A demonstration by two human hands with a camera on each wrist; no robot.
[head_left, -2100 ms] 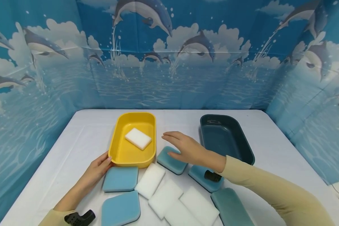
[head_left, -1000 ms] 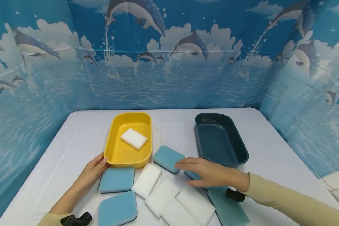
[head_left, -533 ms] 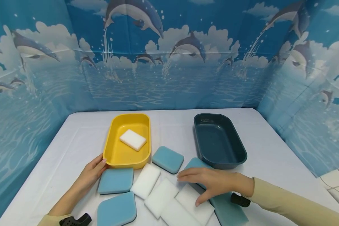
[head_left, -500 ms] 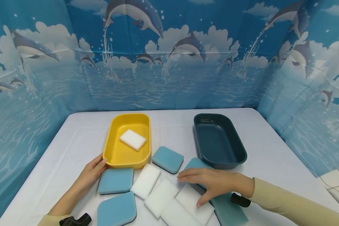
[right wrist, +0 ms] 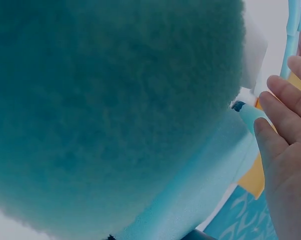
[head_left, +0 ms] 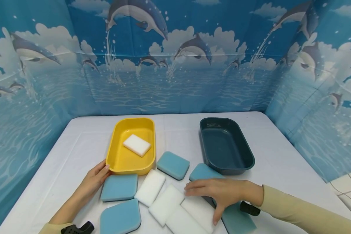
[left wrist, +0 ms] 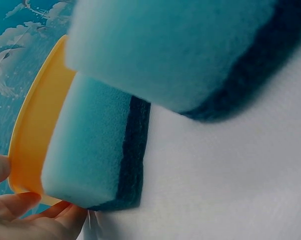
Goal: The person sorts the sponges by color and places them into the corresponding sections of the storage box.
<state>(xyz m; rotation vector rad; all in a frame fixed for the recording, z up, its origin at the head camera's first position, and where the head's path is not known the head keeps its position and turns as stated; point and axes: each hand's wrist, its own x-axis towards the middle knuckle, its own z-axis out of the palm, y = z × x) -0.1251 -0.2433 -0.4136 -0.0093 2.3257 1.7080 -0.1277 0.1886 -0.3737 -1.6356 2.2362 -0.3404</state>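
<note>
My left hand (head_left: 95, 178) holds the near left corner of the yellow tray (head_left: 131, 171), thumb at its rim and fingers lower down in the left wrist view. One white sponge (head_left: 136, 145) lies tilted on the tray's floor. Over the right side of the table spreads my right hand (head_left: 217, 192), thumb and fingers apart. Below it lies another white sponge (head_left: 199, 211), the thumb tip at its right edge. A blue scouring sponge (head_left: 204, 171) with a dark backing is partly hidden behind this hand. In the right wrist view the fingers (right wrist: 285, 111) look nearly straight.
Several white sponges (head_left: 167, 202) overlap at the front centre. Blue scouring sponges lie around them: one (head_left: 173, 165) between the trays, two (head_left: 120, 188) at the left. A green-blue sponge (head_left: 238, 218) rests under the right wrist. A dark teal tray (head_left: 226, 146) stands back right.
My right hand has come back toward me from beside the yellow tray to over the white sponges, and its thumb has spread downward. The left hand keeps its place at the tray.
</note>
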